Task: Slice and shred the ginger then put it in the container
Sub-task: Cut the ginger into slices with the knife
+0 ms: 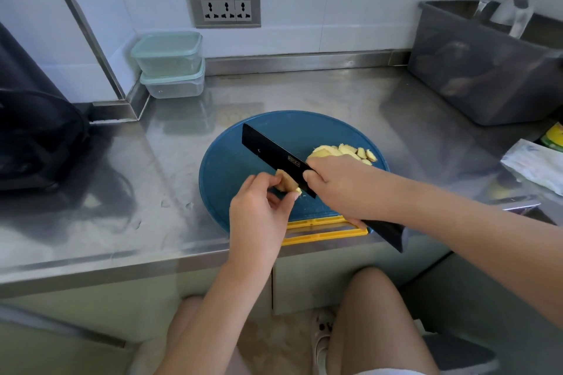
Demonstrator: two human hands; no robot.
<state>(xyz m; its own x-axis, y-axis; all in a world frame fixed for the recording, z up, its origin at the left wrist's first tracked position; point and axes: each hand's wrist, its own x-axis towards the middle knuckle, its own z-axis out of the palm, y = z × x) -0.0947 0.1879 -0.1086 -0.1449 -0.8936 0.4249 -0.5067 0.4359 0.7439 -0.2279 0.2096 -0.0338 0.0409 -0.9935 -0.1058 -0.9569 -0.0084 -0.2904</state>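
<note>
Stretching across the view, a steel counter [122, 161] carries a grey plastic bin [475, 76] at its far right and a dark bag [33, 137] at its left. Near the front edge lies a round blue cutting board [231, 161], resting on a yellow frame [323, 231] that juts out toward the person. Two clear lidded containers [169, 53] stand stacked in the back corner, well apart from the board. A black knife [271, 149] slants across the board, its tip pointing away to the left and its handle sticking out past the counter edge. The right hand [341, 189] wraps its curled fingers round the knife where blade meets handle. The left hand [259, 210] pinches a small ginger piece [285, 181] between thumb and fingertips, holding it on the board against the blade's left face. A pile of ginger slices [344, 152] lies on the board's right side, just beyond the right hand.
</note>
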